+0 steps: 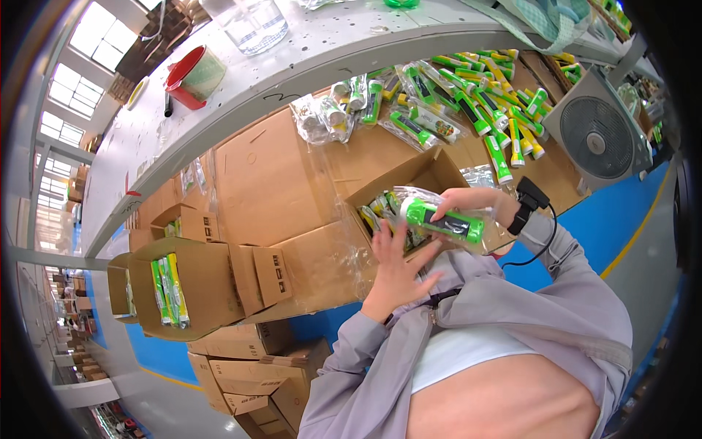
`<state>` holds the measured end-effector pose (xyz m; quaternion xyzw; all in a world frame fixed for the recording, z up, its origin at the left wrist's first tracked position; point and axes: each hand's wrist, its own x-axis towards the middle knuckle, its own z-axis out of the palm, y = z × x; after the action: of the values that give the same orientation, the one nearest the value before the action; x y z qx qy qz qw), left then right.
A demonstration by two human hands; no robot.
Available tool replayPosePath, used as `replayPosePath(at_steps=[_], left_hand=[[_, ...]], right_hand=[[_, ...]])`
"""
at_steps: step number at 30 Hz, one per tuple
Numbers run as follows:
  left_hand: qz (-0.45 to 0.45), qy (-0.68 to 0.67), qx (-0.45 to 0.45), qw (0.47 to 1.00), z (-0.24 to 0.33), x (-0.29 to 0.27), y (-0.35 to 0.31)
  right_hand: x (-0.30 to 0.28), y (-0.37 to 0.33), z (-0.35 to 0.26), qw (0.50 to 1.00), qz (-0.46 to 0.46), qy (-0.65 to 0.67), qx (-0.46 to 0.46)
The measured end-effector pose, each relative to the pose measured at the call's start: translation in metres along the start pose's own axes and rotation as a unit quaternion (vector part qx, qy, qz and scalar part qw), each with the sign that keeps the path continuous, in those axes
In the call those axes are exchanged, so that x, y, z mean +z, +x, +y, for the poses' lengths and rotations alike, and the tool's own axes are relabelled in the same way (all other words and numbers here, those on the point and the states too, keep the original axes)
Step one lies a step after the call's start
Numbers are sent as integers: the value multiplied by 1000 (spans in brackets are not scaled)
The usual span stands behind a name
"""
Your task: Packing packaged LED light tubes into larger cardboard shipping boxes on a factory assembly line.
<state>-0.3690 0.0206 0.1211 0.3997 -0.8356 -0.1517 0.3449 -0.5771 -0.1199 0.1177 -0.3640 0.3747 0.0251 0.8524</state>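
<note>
A green and white flashlight with a dark panel (447,221), in a clear plastic bag, is gripped by my right hand (468,203). It is held over an open cardboard box (409,179). Several bagged flashlights (384,208) lie inside that box. My left hand (395,271) is at the near side of the box, fingers spread, with its fingertips close to the bagged flashlights and the held one. Whether those fingertips touch anything I cannot tell. A strap with a black device (528,205) and a cable is around my right wrist.
Loose green and yellow flashlights (490,102) are heaped at the far right, beside a grey fan (598,135). Flat cardboard (270,172) covers the bench. At the left, an open box (208,285) holds packed flashlights. A white shelf edge (307,69) crosses above, bearing a red cup (191,77).
</note>
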Motion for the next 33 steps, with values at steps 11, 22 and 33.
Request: replayPosePath(at_steps=[11, 22, 33], left_hand=[[3, -167, -399, 901, -76, 29, -49], [-16, -172, -423, 889, -74, 23, -46], [-59, -217, -400, 888, -85, 19, -43]], right_hand=[[-45, 106, 15, 722, 254, -639, -76], [-43, 117, -1, 779, 163, -572, 196], [-75, 153, 76, 717, 229, -655, 62]])
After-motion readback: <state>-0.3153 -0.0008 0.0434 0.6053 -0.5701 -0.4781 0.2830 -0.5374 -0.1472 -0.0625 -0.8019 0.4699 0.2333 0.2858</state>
